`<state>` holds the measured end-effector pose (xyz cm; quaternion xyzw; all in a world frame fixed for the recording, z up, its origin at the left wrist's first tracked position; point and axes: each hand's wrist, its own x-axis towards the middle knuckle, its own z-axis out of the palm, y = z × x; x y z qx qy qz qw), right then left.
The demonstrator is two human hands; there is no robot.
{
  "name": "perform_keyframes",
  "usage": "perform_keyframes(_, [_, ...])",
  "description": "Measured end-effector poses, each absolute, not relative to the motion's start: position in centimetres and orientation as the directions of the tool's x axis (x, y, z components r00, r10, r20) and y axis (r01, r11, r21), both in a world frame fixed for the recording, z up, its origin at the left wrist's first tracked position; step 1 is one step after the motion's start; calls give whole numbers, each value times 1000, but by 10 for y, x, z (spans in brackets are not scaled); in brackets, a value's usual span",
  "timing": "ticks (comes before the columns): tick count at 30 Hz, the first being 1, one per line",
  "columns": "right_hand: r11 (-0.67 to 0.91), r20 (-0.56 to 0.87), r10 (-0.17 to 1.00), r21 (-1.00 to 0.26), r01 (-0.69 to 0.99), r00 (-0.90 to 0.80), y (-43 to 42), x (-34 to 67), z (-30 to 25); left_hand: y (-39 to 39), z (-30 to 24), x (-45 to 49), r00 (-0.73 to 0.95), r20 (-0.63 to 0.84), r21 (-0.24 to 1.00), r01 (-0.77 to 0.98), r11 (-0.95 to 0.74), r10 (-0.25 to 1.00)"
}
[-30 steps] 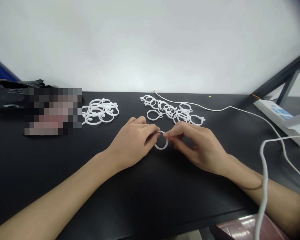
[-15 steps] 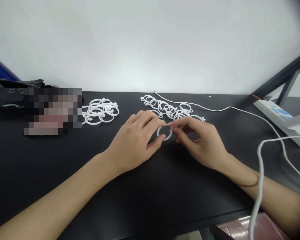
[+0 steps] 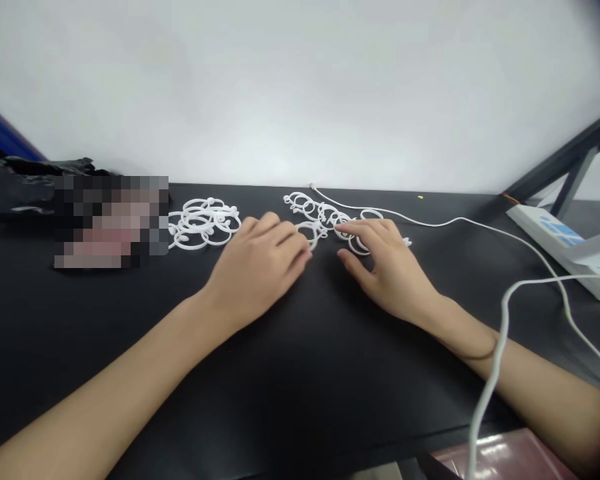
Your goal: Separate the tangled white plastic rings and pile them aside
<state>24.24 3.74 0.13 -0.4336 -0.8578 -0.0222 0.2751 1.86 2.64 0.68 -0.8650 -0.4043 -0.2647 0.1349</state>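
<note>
My left hand (image 3: 260, 263) rests palm down on the black table (image 3: 300, 373), fingers curled together, their tips closed on the near edge of a white plastic ring (image 3: 311, 233). My right hand (image 3: 383, 263) lies flat just to the right, fingers stretched out and thumb apart, with its fingertips on the right pile of white rings (image 3: 340, 217). A second pile of white rings (image 3: 203, 220) lies to the left of my left hand, untouched.
A white cable (image 3: 500, 313) runs from the table's back edge across the right side and down past my right forearm. A white box (image 3: 565, 247) sits at the far right under a dark metal frame. A black bag (image 3: 25, 183) lies at the far left.
Both hands have moved forward from the middle of the table to the right pile, carrying the ring. My right hand has let go of it and spread flat.
</note>
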Motion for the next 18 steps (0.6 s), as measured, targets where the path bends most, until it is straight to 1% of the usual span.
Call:
perform_keyframes(2, [642, 481, 691, -65, 764, -539, 44, 241, -3, 34, 7, 7, 463, 564, -92, 858, -506, 683])
perform_keyframes(4, [641, 456, 685, -5, 768, -568, 48, 239, -7, 42, 7, -8, 375, 569, -126, 919, -374, 732])
perform_keyframes(7, [633, 440, 696, -2, 774, -568, 49, 236, -9, 52, 4, -30, 285, 557, -109, 956, -272, 780])
perform_keyframes(10, [636, 440, 703, -40, 770, -558, 48, 236, -8, 56, 1, -40, 238, 567, -43, 965, -260, 789])
perform_keyframes(12, [648, 443, 699, -60, 759, -562, 48, 236, -7, 55, 1, -37, 230, 575, -10, 961, -275, 785])
perform_keyframes(14, [669, 446, 685, -73, 740, -576, 47, 237, -7, 51, 2, -27, 277, 576, 5, 940, -342, 769])
perform_keyframes(16, [697, 451, 664, -85, 712, -596, 47, 237, -7, 45, 2, -13, 398, 542, 14, 876, -482, 740])
perform_keyframes(18, [721, 452, 649, -109, 684, -612, 46, 237, -7, 39, 1, 0, 538, 471, 28, 783, -621, 699])
